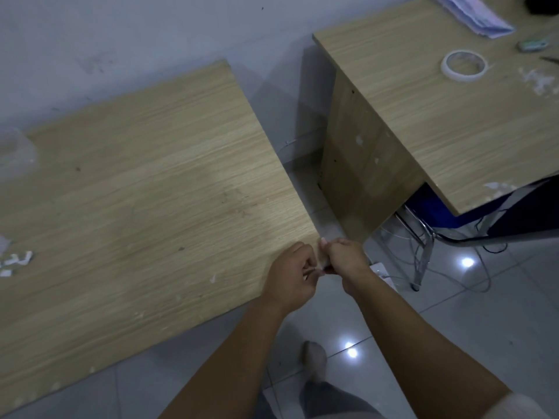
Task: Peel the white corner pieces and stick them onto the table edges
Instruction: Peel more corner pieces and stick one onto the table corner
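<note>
I am standing in what looks like a plain office room. Two light wood-grain laminate desks point(145, 189) point(453, 116) stand against a bare pale grey wall point(121, 40). Under me lies a glossy grey tiled floor point(453, 328) with lamp reflections. A stack of printed white papers point(475, 13) lies on the right desk, a chrome-legged chair point(423, 252) sits under it, and thin loose cables point(472, 285) trail across the tiles.

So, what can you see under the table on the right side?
Under the right table there is something blue, a chair's metal legs and loose cables on the floor. The tabletop covers everything further back, so that part cannot be seen.
</note>
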